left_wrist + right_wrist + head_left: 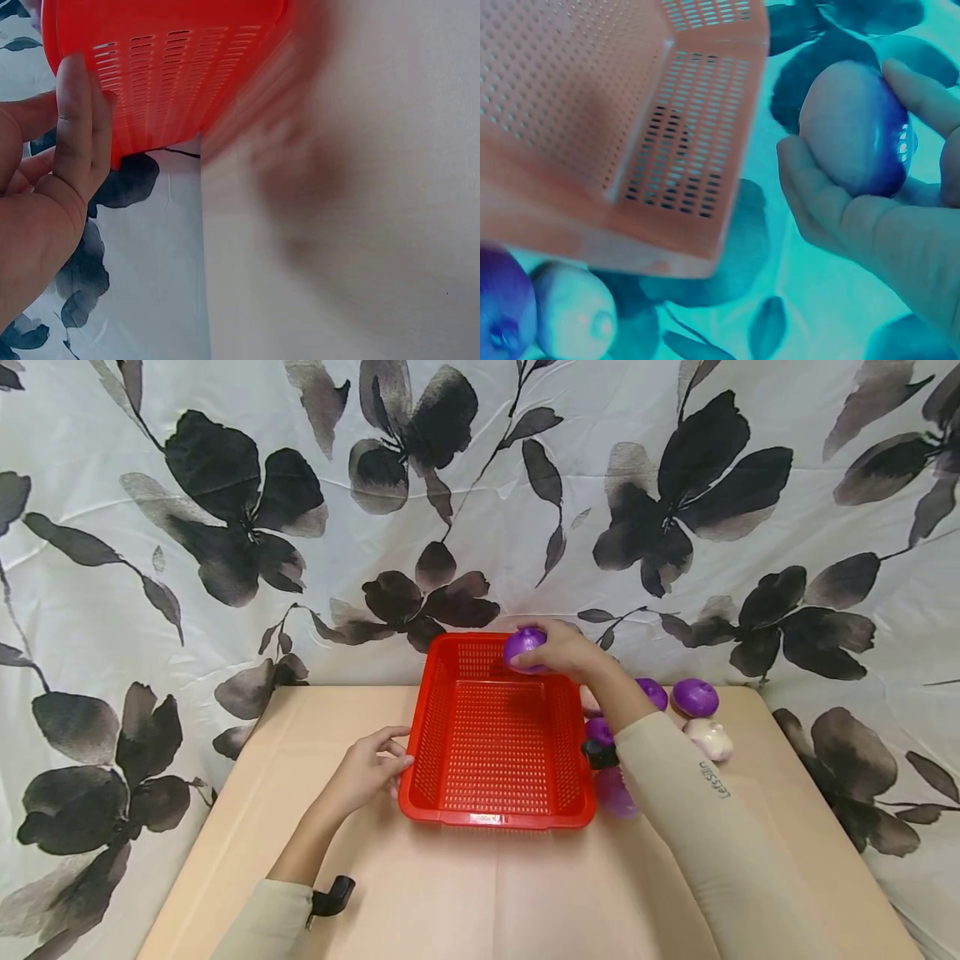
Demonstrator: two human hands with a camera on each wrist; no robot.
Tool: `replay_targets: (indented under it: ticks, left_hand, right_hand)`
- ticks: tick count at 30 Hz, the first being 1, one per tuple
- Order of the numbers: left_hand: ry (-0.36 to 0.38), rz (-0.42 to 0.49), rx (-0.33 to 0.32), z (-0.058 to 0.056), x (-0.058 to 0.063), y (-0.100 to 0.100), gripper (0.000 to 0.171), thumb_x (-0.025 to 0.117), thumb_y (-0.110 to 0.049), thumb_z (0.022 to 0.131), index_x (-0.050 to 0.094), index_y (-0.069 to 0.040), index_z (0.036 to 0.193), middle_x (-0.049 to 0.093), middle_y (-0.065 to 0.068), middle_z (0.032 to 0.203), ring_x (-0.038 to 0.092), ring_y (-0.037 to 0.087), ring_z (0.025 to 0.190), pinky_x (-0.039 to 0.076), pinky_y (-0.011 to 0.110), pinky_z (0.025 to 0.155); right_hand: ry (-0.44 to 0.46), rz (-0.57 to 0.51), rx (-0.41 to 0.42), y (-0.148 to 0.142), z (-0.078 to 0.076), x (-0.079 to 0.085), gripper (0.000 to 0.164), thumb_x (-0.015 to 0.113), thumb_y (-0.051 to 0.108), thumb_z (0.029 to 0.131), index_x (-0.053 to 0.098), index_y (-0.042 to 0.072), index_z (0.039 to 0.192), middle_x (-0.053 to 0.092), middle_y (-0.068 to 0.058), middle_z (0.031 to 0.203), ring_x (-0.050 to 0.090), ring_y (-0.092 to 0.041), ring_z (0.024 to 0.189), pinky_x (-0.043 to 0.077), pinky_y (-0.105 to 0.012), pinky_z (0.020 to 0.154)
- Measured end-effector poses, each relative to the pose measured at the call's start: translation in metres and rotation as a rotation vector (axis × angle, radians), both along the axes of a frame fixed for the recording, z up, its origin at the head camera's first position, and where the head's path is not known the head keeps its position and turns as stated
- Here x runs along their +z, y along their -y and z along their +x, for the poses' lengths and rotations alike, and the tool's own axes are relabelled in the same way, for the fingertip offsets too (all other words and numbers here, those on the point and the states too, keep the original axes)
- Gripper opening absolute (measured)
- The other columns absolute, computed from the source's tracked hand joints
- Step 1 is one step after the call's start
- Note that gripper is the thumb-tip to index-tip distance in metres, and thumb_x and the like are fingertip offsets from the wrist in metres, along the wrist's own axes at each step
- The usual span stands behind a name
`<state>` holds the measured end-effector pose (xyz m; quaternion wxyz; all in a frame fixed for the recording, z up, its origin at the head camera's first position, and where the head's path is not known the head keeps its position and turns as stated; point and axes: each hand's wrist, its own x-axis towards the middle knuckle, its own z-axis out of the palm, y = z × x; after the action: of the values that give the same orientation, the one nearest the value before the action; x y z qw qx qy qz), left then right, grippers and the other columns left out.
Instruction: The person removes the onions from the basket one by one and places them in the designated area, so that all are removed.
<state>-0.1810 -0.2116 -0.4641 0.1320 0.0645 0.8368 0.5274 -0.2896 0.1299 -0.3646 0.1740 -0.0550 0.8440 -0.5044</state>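
A red perforated plastic basket (497,814) stands in the middle of the table. My left hand (369,770) is at its left side; in the left wrist view the extended fingers (75,112) lie against the slotted basket wall (169,82). Above the far right corner of the basket, my right hand (562,650) grips a glossy purple onion (524,649). The right wrist view shows this onion (855,131) between thumb and fingers, beside the basket rim (739,150).
Right of the basket lie several more purple onions (695,697) and a whitish bulb (708,739), partly hidden by my right sleeve (697,810). Behind the tan table (465,893) hangs a flower-printed cloth (525,510).
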Motion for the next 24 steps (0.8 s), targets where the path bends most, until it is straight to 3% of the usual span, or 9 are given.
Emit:
replay_targets:
  ticks: [4,9,16,24]
  left_hand:
    - [-0.001,0.0,0.002,0.0,0.001,0.001,0.054,0.071,-0.001,0.095,0.052,0.001,0.145,0.064,0.019,0.101,0.064,0.019,0.056,0.062,0.033,0.053]
    - [-0.003,-0.006,-0.001,0.001,0.002,0.002,0.054,0.071,-0.003,0.095,0.052,0.0,0.146,0.064,0.019,0.101,0.064,0.019,0.056,0.062,0.033,0.053]
    - [-0.002,-0.004,-0.005,0.001,0.002,-0.001,0.054,0.072,-0.002,0.095,0.052,0.0,0.146,0.064,0.019,0.101,0.063,0.019,0.055,0.061,0.032,0.052]
    - [-0.009,-0.006,-0.011,0.0,0.002,0.0,0.053,0.071,-0.002,0.096,0.052,0.001,0.145,0.064,0.019,0.1,0.063,0.019,0.054,0.062,0.035,0.053]
  right_hand:
    - [-0.069,0.022,0.05,-0.012,0.008,0.009,0.073,0.082,0.022,0.086,0.05,0.019,0.151,0.049,-0.014,0.149,0.052,-0.039,0.13,0.051,-0.055,0.11]
    - [-0.128,0.084,0.057,-0.036,0.027,0.018,0.071,0.083,0.031,0.086,0.051,0.028,0.149,0.054,-0.009,0.146,0.059,-0.036,0.125,0.053,-0.056,0.106]
    - [-0.167,0.12,0.04,-0.088,0.056,0.012,0.075,0.081,0.032,0.09,0.044,0.025,0.154,0.053,-0.016,0.147,0.063,-0.035,0.118,0.055,-0.051,0.102]
    - [-0.186,0.107,-0.011,-0.141,0.083,-0.012,0.075,0.081,0.029,0.09,0.045,0.017,0.154,0.045,-0.015,0.155,0.064,-0.03,0.111,0.057,-0.022,0.089]
